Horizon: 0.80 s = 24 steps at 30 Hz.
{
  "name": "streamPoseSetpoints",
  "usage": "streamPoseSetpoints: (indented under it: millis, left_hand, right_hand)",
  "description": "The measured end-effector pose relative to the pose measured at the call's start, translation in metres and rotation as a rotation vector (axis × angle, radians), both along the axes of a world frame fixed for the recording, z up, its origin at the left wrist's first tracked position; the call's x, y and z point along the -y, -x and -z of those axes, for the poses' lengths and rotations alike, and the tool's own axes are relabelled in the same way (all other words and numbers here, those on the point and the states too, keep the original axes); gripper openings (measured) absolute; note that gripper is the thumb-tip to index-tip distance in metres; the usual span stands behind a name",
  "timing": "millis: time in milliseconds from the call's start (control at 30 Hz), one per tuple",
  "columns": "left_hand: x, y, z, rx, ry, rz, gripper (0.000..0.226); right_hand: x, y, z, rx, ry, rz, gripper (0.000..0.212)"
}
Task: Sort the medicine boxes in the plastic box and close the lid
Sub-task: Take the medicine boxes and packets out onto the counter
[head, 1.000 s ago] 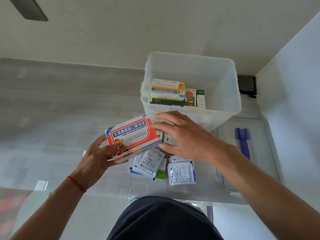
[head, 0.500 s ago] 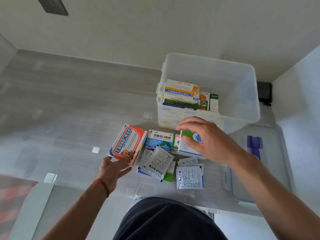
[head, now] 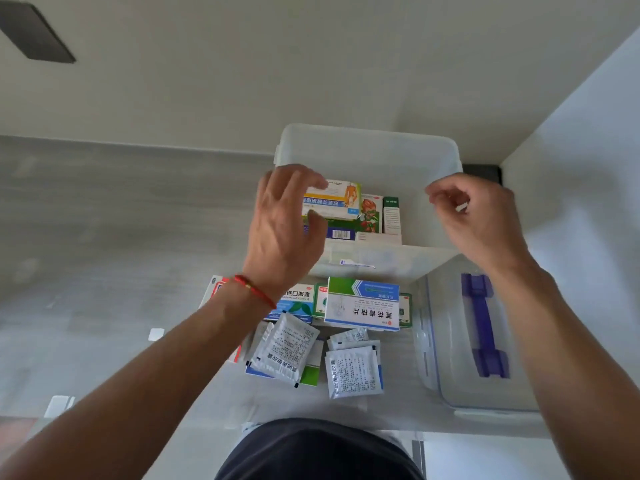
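Inside clear plastic box (head: 367, 154) on counter (head: 104, 237): yellow-and-white medicine box (head: 337, 202), light stiff card; left hand (head: 284, 230) fingers closed on its long edges. Right hand (head: 481, 220) loosely curled, empty.

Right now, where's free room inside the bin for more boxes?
Bare floor in the plastic box from the green-striped carton to its right wall, under the right hand. Left side crowded: stacked boxes, left hand on the yellow box.
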State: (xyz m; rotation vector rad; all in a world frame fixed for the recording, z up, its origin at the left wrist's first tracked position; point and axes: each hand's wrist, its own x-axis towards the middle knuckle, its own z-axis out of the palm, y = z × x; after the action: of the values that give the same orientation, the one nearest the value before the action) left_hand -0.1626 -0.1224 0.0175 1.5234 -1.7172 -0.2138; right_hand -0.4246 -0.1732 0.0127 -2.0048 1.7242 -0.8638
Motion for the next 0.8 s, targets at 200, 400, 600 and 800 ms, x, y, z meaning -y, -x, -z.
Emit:
streamPoseSetpoints:
  millis: [200,400,600,800]
  left_hand:
    - [0.065,0.022,0.036,0.226,-0.314,0.063,0.035]
    - [0.075,0.021,0.055,0.225,-0.464,-0.007,0.037]
    - [0.073,0.02,0.056,0.196,-0.44,-0.046,0.033]
    - [0.073,0.021,0.055,0.164,-0.43,-0.056,0.028]
  right_hand:
    - [0.044,-0.004,0.014,-0.166,-0.202,-0.018,0.021]
    - [0.1,-0.042,0.049,-0.473,-0.677,-0.023,0.017]
    - [0.119,-0.049,0.092,-0.385,-1.048,0.022,0.032]
    - [0.125,-0.042,0.088,-0.393,-1.031,0.058,0.031]
